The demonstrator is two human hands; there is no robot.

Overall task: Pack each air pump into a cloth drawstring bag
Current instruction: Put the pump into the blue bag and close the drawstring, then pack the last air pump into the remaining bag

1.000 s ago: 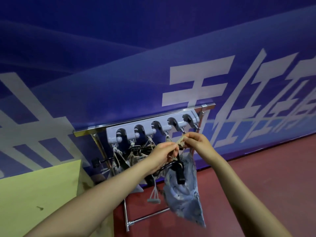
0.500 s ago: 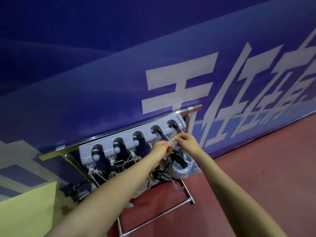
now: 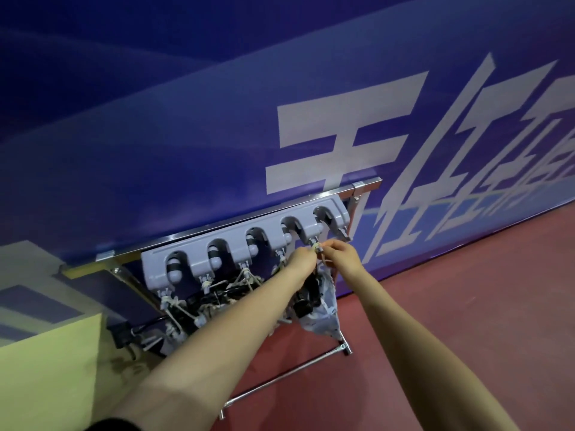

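Both hands are pinching the drawstring (image 3: 323, 258) at a hook under the grey rack (image 3: 236, 244): left hand (image 3: 300, 264), right hand (image 3: 340, 255). The patterned cloth bag (image 3: 325, 309) is hanging just below them.

Both hands are crowding the hook (image 3: 315, 246) under the fourth slot of the grey holder rail (image 3: 245, 244), the left hand (image 3: 300, 263) and right hand (image 3: 340, 255) nearly touching there. Below them the patterned cloth bag (image 3: 326, 309) is hanging, filling the gap beside the rack's right leg (image 3: 343, 343). Leftward, knotted cords and black pump parts (image 3: 217, 301) are tangling under the other hooks, leaving little way through. The blue banner wall (image 3: 186, 119) is closing off the back. Open red floor (image 3: 466, 306) is lying to the right, and a yellow-green panel (image 3: 46, 384) is blocking the left.
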